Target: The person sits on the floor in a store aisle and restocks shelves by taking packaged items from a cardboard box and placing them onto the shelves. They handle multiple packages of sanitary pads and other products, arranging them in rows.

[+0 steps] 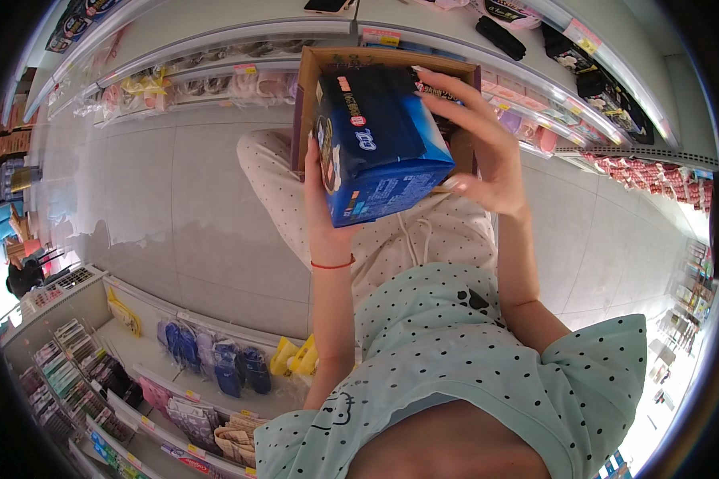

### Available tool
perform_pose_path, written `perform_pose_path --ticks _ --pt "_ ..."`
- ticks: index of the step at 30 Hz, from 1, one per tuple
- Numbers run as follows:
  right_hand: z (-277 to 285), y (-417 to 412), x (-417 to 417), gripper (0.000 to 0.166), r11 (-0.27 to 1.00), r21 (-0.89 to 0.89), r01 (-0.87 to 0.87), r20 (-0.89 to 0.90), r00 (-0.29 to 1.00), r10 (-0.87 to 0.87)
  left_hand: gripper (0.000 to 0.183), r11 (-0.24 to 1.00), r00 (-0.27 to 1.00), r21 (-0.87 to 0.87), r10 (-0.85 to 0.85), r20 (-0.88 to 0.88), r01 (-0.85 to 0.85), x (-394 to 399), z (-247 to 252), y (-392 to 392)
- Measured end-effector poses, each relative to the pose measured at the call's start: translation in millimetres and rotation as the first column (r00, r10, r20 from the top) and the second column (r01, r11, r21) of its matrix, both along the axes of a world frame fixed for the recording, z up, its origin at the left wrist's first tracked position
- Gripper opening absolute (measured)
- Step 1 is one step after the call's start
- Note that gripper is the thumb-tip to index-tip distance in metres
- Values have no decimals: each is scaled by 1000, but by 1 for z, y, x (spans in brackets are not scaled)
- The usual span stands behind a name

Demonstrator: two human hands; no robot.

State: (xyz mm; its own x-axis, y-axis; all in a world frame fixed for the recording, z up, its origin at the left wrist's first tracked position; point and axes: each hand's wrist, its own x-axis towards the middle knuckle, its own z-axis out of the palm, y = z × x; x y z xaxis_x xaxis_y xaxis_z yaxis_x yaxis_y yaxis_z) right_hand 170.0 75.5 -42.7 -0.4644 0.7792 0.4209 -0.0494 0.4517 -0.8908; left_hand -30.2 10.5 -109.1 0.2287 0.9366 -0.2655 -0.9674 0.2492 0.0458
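Note:
A blue, box-shaped retail pack (377,138) with a soft printed wrapper is tilted over an open brown cardboard carton (389,55). My left hand (329,209) supports the pack along its left side and underneath, with the thumb upright against the side. At the right side, my right hand (485,141) spans the pack, fingertips at its far right edge and thumb by its near right corner. Behind those fingers, part of another dark printed pack (440,90) shows inside the carton. The carton's lower part is hidden by the blue pack and my hands.
Shelves (227,36) with wrapped slippers (269,87) and boxed goods curve around ahead. A phone (328,5) and a black pouch (500,38) lie on the top shelf. Behind me, a lower shelf holds bagged blue slippers (227,365). Grey tiled floor (227,227) lies between.

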Motion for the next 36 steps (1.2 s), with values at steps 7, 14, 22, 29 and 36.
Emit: perform_pose_path --ticks 7,14,22,29,36 --pt "1 -1 -11 64 994 109 -10 121 993 -3 51 1000 999 8 8 38 -8 5 5 1" --pt "-4 -4 -14 57 999 15 42 24 999 -42 61 999 1000 -34 5 3 -5 -1 -1 1" --pt "4 0 -17 42 986 125 111 10 994 -113 60 991 992 -63 -113 62 117 1 1 -4" --pt "-1 -1 -26 25 970 75 230 -63 972 -226 60 984 992 -130 -121 33 125 9 5 -2" --pt "-11 -5 -25 23 973 -8 230 -113 967 -229 60 980 990 -136 -141 28 144 8 1 0"
